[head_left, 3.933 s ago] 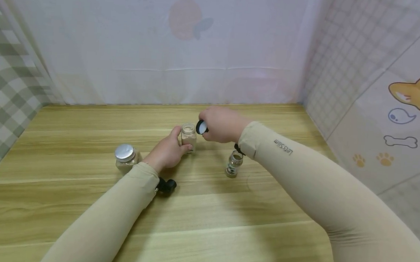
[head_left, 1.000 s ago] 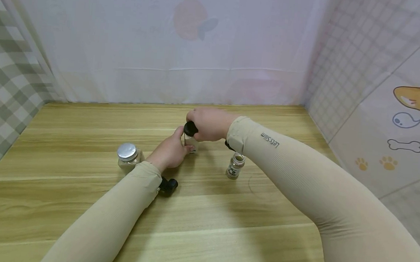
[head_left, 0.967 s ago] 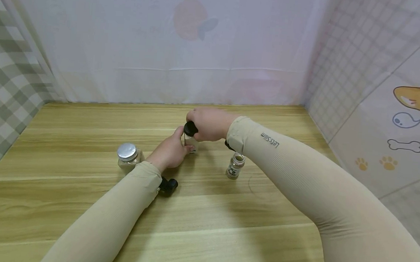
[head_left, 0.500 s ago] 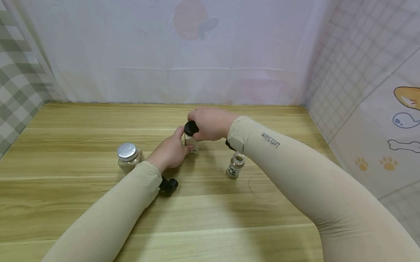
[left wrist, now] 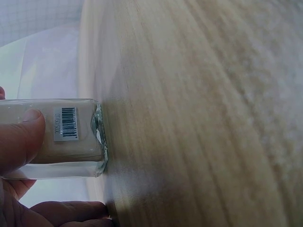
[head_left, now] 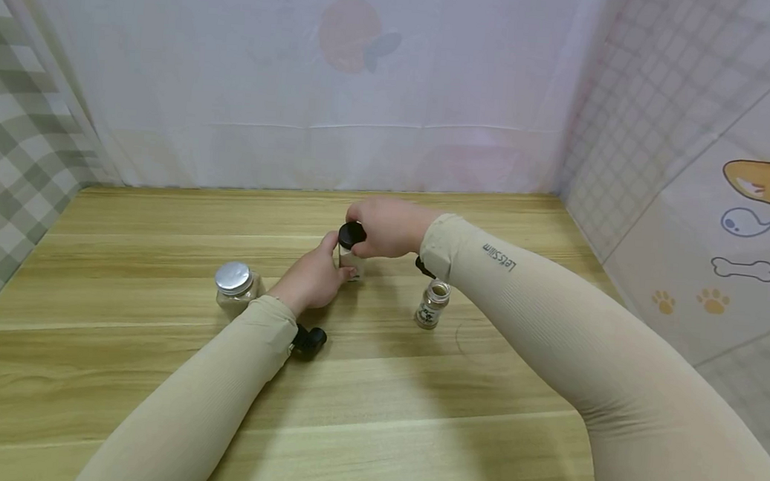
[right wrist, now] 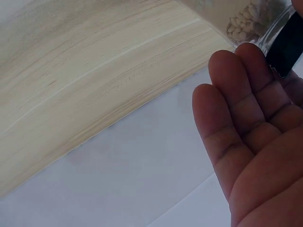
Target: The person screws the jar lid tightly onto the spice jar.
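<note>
A square glass jar [head_left: 351,262] with pale powder inside stands upright on the table. My left hand [head_left: 314,276] grips its body; the left wrist view shows the thumb across the jar's side near a barcode sticker [left wrist: 66,124]. On its mouth sits a black lid [head_left: 350,235], which my right hand [head_left: 391,228] pinches between thumb and fingers. The right wrist view shows the black lid [right wrist: 286,45] at the fingertips, with the other fingers [right wrist: 229,71] extended beside the jar.
To the right stands a smaller glass jar [head_left: 432,305] without a lid, brownish inside. A wider glass jar with a silver lid [head_left: 233,280] is left of my left wrist. Pale curtains [head_left: 236,73] close off the back of the wooden table [head_left: 371,433].
Some seconds ago the black lid was apart from the jar, its white inside showing; it now sits on the mouth. Over the last second my right hand has barely shifted.
</note>
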`<state>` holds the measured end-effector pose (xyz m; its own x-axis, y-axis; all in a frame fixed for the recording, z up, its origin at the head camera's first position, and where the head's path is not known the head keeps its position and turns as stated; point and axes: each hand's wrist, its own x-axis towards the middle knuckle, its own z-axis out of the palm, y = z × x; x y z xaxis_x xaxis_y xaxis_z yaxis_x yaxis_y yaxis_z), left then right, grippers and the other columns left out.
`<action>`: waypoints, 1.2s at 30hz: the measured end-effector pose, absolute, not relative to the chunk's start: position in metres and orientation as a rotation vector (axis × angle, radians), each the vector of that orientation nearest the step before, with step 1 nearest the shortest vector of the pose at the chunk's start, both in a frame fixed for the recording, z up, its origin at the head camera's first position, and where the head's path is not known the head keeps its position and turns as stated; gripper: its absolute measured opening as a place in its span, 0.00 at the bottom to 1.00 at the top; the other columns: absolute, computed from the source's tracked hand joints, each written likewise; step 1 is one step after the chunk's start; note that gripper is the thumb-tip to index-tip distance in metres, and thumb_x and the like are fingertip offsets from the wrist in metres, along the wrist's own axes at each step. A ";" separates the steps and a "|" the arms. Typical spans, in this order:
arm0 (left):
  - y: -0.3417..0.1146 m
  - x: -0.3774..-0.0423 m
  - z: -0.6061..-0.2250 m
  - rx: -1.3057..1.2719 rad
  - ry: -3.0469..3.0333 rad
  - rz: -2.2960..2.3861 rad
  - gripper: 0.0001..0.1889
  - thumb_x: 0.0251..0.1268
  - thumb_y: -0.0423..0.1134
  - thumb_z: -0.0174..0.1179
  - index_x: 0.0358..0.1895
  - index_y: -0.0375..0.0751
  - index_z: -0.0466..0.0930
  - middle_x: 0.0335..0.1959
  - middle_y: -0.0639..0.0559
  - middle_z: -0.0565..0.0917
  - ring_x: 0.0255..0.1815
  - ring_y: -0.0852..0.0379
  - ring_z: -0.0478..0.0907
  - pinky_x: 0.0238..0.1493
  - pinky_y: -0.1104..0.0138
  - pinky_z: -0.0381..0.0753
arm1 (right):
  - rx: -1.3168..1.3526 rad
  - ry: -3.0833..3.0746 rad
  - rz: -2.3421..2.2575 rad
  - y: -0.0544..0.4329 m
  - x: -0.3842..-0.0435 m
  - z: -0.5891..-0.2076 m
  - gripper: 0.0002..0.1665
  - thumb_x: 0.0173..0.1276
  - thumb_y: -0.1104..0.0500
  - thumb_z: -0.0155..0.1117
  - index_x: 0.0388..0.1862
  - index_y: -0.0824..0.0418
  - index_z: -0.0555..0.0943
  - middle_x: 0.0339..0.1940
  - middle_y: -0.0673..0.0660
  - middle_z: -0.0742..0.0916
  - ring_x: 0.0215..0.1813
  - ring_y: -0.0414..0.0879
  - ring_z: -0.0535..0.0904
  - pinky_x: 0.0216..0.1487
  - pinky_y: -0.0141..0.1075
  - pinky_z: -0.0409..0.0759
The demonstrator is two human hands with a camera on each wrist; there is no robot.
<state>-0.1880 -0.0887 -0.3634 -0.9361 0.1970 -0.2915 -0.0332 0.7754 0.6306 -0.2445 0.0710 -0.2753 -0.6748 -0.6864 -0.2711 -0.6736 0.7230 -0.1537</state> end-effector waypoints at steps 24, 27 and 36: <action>-0.089 -0.188 -0.365 0.133 2.630 0.951 0.39 0.84 0.52 0.53 0.86 0.53 0.41 0.74 0.36 0.76 0.72 0.36 0.75 0.67 0.44 0.75 | -1.078 2.625 -0.043 0.074 -0.244 -0.275 0.24 0.74 0.44 0.70 0.54 0.62 0.81 0.43 0.55 0.86 0.43 0.47 0.80 0.49 0.39 0.79; -0.089 -0.188 -0.365 0.137 2.637 0.948 0.39 0.84 0.51 0.54 0.86 0.52 0.42 0.74 0.35 0.76 0.73 0.36 0.75 0.68 0.44 0.75 | -1.087 2.600 -0.076 0.076 -0.246 -0.274 0.28 0.73 0.47 0.70 0.64 0.61 0.78 0.49 0.57 0.88 0.48 0.49 0.84 0.56 0.42 0.81; -0.089 -0.189 -0.365 0.123 2.634 0.949 0.40 0.83 0.52 0.54 0.87 0.52 0.41 0.74 0.34 0.75 0.72 0.36 0.76 0.66 0.45 0.76 | -1.108 2.585 -0.092 0.078 -0.249 -0.275 0.21 0.73 0.54 0.68 0.62 0.57 0.79 0.52 0.55 0.88 0.53 0.49 0.84 0.60 0.43 0.80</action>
